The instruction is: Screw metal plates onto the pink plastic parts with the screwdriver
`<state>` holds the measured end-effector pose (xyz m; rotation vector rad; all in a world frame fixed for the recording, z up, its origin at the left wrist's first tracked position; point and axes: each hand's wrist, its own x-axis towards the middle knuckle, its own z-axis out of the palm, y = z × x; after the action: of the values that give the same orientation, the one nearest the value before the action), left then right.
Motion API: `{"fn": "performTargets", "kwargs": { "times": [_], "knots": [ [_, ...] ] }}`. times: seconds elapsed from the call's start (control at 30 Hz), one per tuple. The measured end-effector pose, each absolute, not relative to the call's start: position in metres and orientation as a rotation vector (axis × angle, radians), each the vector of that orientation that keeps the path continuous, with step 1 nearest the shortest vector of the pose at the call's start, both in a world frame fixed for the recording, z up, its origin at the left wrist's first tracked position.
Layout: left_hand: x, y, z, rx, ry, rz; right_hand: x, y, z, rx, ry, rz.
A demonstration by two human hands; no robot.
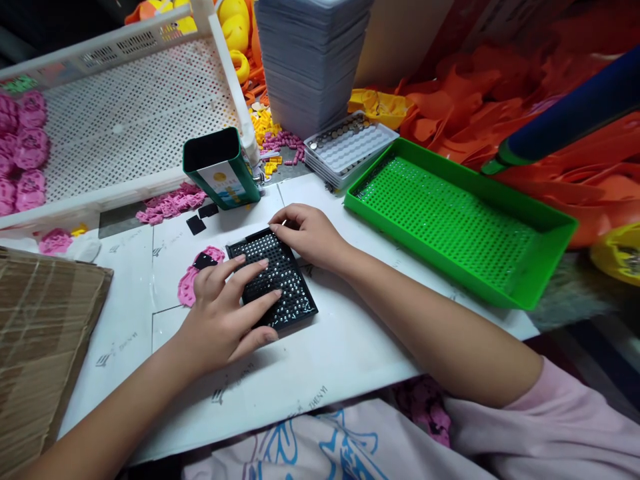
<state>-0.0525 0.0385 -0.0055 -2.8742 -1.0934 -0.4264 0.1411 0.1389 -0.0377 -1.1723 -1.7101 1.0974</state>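
Note:
A small black tray full of rows of holes lies on the white board, with many shiny little metal balls in it. My left hand rests over its left side, fingers spread and the tips touching the tray and balls. At the far right corner, the thumb and bent fingers of my right hand close on the tray's edge. Partly behind my left hand lies a pink moulded piece with a black square on it.
A green perforated tray lies to the right. Behind stand a green tin, stacked grey trays and a white crate with pink pieces. Two black squares lie near the tin. A cardboard box is at left.

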Motion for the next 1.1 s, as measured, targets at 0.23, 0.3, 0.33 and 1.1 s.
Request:
{"fn": "performTargets", "kwargs": {
  "times": [0.23,0.3,0.33,1.1],
  "knots": [
    [-0.033,0.043,-0.008,-2.845,-1.003,-0.383,0.141,0.138,-0.037,-1.180,-1.708,1.102],
    [-0.032,0.044,-0.008,-2.832,-0.982,-0.355,0.141,0.139,-0.037,-1.181,-1.707,1.104],
    [-0.033,0.045,-0.007,-2.823,-0.974,-0.348,0.141,0.139,-0.036,-1.181,-1.706,1.105],
    [-0.056,0.041,-0.005,-2.784,-0.896,-0.419,0.142,0.139,-0.037,-1.168,-1.700,1.115]
  ]
}}
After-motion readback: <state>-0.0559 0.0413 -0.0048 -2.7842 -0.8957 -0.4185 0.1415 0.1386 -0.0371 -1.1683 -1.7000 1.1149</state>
